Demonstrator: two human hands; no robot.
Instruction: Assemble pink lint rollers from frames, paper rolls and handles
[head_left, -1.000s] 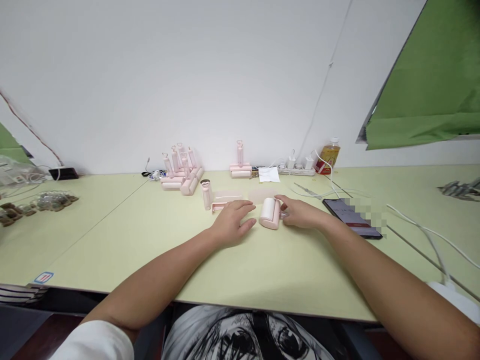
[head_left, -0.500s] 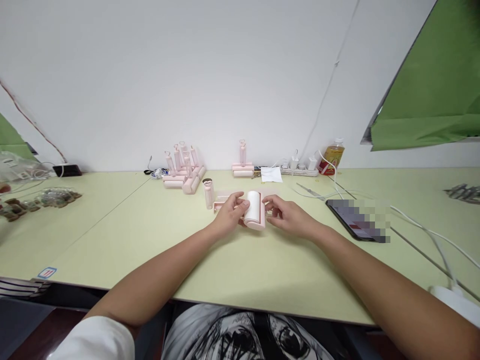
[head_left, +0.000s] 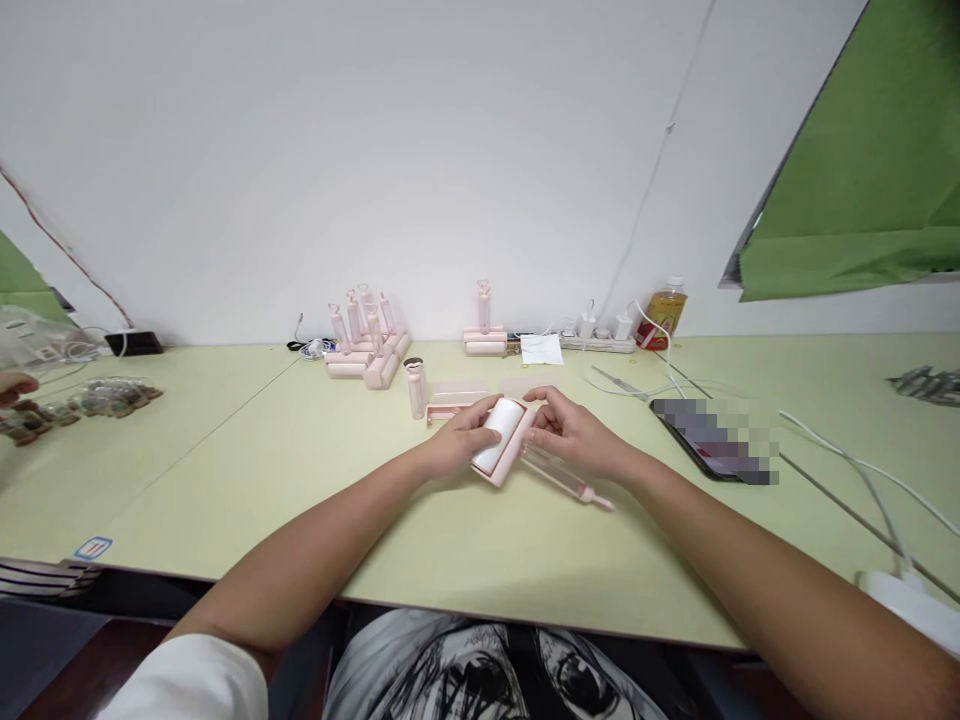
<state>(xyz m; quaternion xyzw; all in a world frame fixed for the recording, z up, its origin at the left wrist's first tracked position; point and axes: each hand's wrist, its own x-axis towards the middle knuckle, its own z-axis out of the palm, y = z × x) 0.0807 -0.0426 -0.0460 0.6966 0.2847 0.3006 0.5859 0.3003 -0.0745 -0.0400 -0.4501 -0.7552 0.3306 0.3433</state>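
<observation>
Between my hands is a pink lint roller with a white roll, tilted over the table. Its clear handle, tipped in pink, points to the lower right beneath my right hand. My left hand is closed around the roll's left side, thumb on the white surface. At the pink casing's right edge, my right hand has its fingers curled against the roller. Just behind lie a pink open cover and some clear parts, partly hidden by my left hand. An upright clear-and-pink handle piece stands to their left.
Several assembled lint rollers stand at the back left, another at the back middle. A power strip, drink bottle, phone and white cables occupy the right. Another person's hand shows at the far left, by small bagged items.
The roller has turned from nearly upright to a slant, and its clear handle has come into view at lower right. My right hand now touches the casing. The other person's hand shows more.
</observation>
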